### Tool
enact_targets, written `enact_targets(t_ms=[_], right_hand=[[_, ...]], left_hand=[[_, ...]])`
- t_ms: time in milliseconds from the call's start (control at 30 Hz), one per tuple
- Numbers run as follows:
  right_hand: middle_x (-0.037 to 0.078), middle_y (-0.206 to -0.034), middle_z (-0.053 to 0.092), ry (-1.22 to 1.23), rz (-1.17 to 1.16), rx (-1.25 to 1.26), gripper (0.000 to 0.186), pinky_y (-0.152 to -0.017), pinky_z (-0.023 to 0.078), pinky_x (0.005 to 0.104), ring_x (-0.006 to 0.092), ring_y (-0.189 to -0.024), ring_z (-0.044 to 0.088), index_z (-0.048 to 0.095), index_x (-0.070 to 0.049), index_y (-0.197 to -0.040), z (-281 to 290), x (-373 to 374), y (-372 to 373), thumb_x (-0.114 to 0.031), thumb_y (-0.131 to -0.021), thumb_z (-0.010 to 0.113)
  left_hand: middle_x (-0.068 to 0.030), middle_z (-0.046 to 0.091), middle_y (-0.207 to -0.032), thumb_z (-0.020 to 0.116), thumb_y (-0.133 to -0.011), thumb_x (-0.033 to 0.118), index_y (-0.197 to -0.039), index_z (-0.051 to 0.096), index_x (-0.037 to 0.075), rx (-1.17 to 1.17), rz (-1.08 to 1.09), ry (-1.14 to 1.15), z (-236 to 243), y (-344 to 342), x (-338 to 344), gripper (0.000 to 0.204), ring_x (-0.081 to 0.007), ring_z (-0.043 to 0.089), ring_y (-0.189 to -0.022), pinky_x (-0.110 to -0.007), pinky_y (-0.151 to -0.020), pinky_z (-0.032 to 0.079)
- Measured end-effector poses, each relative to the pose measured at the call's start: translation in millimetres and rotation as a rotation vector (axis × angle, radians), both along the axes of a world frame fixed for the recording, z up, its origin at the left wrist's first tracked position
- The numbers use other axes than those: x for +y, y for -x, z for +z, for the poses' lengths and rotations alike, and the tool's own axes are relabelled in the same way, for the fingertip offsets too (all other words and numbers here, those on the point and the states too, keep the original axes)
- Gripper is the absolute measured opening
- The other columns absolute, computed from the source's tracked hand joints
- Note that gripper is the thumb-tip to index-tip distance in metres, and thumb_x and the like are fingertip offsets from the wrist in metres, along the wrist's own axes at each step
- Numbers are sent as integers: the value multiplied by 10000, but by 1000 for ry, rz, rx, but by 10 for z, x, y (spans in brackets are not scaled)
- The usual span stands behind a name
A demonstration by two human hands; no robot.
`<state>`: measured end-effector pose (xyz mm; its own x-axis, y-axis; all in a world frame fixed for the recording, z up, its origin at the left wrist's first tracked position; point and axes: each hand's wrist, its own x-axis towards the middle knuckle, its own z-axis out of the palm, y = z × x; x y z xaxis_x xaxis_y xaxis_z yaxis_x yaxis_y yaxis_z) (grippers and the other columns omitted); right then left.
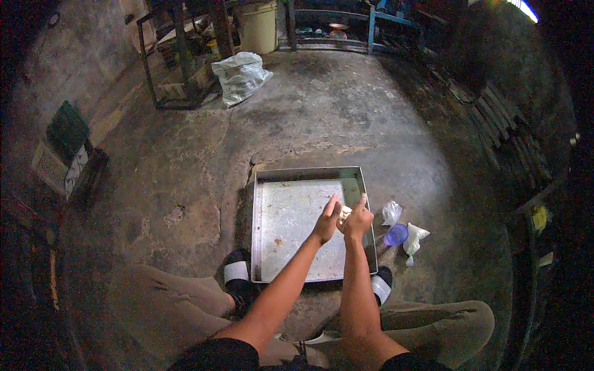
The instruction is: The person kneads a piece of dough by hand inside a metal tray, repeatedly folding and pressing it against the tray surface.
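A small cream-coloured lump [344, 214] sits between my two hands, over the right half of a shallow square metal tray [255, 226]. My left hand [327, 221] is against the lump's left side, its fingers pointing away from me. On the other side my right hand [357, 219] closes round it, one finger stretched forward. The fingers partly hide the lump, and I cannot tell what it is made of. Just right of the tray lie a clear plastic bag [391, 213], a translucent blue-purple cup [396, 234] and a knotted bag of white contents [415, 238].
My sandalled feet flank the tray's near corners. A whitish sack [240, 77] rests on the concrete floor [309, 111] farther off, near a dark metal frame [151, 68] and a pale bucket [257, 29]. Blue shelving [372, 31] stands at the back; dark slats [495, 114] lean at right.
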<state>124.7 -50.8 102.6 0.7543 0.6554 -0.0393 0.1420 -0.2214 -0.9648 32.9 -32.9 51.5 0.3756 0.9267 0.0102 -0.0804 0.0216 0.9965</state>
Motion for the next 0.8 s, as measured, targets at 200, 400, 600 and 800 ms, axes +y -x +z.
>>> enact_targets(t_ms=[200, 400, 600, 800], right_hand=[[190, -985, 668, -135, 314, 326, 700, -767, 495, 361, 232, -884, 643, 603, 44, -1119, -596, 55, -318, -599, -963, 374], [274, -1314, 489, 8, 534, 912, 786, -896, 505, 408, 299, -1064, 611, 336, -21, -1437, -90, -107, 54, -632, -947, 385], [264, -994, 666, 61, 519, -96, 603, -823, 502, 454, 397, -937, 658, 454, -56, -1358, 33, -28, 209, -520, -989, 345], [249, -1005, 670, 451, 449, -360, 650, -804, 503, 445, 378, -972, 652, 617, -6, -1184, 480, -65, 341, -537, -988, 296]], left_hand=[[-178, 584, -1160, 491, -974, 463, -1213, 584, -7, 86, 189, -298, 232, -253, -221, 536, -268, 603, -1053, -351, -925, 458], [-151, 573, -1052, 648, -898, 305, -1009, 666, 42, 412, 687, -404, -145, 255, -22, 285, -314, 584, -1004, -377, -875, 466], [-191, 628, -732, 571, -903, 496, -746, 687, 15, 359, 651, -174, 42, 193, -17, 519, -326, 620, -714, -414, -701, 481], [-203, 598, -564, 570, -889, 540, -618, 647, 10, 439, 668, -43, 150, 217, 70, 601, -346, 604, -541, -428, -570, 457]])
